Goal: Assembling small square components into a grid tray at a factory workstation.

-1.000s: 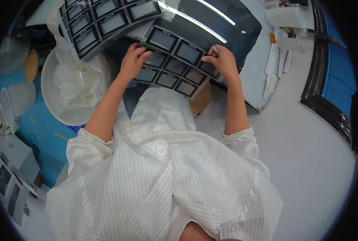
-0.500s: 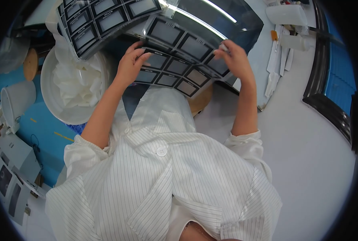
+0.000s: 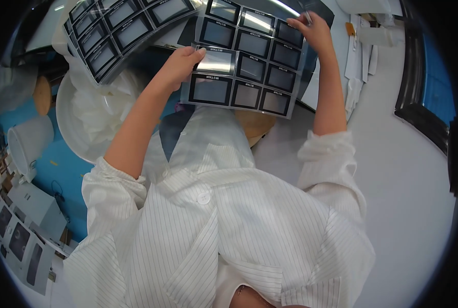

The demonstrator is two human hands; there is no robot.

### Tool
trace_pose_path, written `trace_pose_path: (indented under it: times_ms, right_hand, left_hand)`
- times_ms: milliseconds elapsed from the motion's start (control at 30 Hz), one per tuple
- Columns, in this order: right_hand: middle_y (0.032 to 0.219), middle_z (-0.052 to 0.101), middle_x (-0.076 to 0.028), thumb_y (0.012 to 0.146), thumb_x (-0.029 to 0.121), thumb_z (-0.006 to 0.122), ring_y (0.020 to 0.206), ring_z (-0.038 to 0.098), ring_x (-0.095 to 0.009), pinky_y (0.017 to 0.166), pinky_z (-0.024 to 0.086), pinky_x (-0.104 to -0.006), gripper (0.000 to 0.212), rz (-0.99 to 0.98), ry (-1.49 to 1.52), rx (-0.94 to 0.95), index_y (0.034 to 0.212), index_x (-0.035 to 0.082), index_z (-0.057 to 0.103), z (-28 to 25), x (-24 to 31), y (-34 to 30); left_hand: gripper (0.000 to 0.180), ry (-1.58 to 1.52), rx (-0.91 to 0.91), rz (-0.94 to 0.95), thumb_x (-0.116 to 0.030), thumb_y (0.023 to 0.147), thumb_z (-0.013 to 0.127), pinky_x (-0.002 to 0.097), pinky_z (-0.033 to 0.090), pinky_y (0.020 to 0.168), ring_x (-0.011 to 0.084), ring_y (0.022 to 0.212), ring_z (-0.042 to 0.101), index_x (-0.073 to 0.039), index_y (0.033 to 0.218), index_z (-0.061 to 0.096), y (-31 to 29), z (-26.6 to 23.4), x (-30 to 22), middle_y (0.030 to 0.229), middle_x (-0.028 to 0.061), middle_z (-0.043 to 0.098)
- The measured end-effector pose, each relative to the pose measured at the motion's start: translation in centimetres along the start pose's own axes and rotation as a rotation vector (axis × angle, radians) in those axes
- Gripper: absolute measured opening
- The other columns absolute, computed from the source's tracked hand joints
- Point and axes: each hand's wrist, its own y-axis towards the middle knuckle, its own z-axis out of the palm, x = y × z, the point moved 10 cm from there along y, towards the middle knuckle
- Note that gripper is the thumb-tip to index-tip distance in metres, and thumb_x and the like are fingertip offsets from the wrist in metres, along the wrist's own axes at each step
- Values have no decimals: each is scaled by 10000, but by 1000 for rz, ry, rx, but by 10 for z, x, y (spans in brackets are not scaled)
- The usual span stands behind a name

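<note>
lifted and spread out since the earlier frame, the panelled sheet (image 3: pixel 267 66) had gone from two tilted bands to a flatter grid of dark-framed rectangles, and the right hand (image 3: pixel 319 36) had risen along with its upper part. the left hand (image 3: pixel 180 64) had shifted onto the sheet's left edge.

in the head view, the panelled sheet hung to the right of the white bin (image 3: pixel 66 123), well clear of its rim. the left hand, just up and right of the bin, pinched the sheet's edge, thumb laid on the front face and the other fingers mostly hidden behind. the right hand, farther off on the same side of the bin, had its thumb and forefinger bent together at the sheet's upper right part; whether they gripped the film, i could not tell. a slim pale thing beside those fingertips was too small to make out.

crumpled whitish film (image 3: pixel 98 105) filled the bin. above the bin, a second panelled stack (image 3: pixel 128 38) tilted over its upper part. blue flooring (image 3: pixel 75 192) showed below the bin.
</note>
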Motion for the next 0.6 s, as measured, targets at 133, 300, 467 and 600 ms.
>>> trace_pose_path:
  times_ms: [133,300,467,600]
  right_hand:
    - [666,568,-4,827,401,731,632,483,-79,565,386,-269,367,257,236,27,774,55,620,-5,-12,-97]
    - [647,561,14,838,453,703,562,496,-99,535,408,-271,417,664,7,254,761,48,647,-1,-29,-221]
    - [646,546,42,823,375,747,545,461,-49,479,359,-217,325,952,693,112,736,83,634,47,-24,-280]
    - [645,534,46,807,288,780,547,447,-30,472,337,-191,251,978,906,90,751,91,634,56,-12,-292]
  left_hand:
    - [311,-86,2,-33,-338,976,527,223,537,552,183,710,684,-29,978,565,-12,4,-7,811,32,593]
    - [316,64,68,-53,-342,972,542,208,478,467,169,667,673,-32,939,594,4,-17,11,801,37,578]
    - [361,-191,52,-196,-360,937,599,239,504,529,151,694,646,-10,1022,625,-13,-1,15,856,59,618]
    - [341,-124,148,-239,-330,923,634,215,515,508,129,659,653,-31,1086,608,-27,13,25,958,75,637]
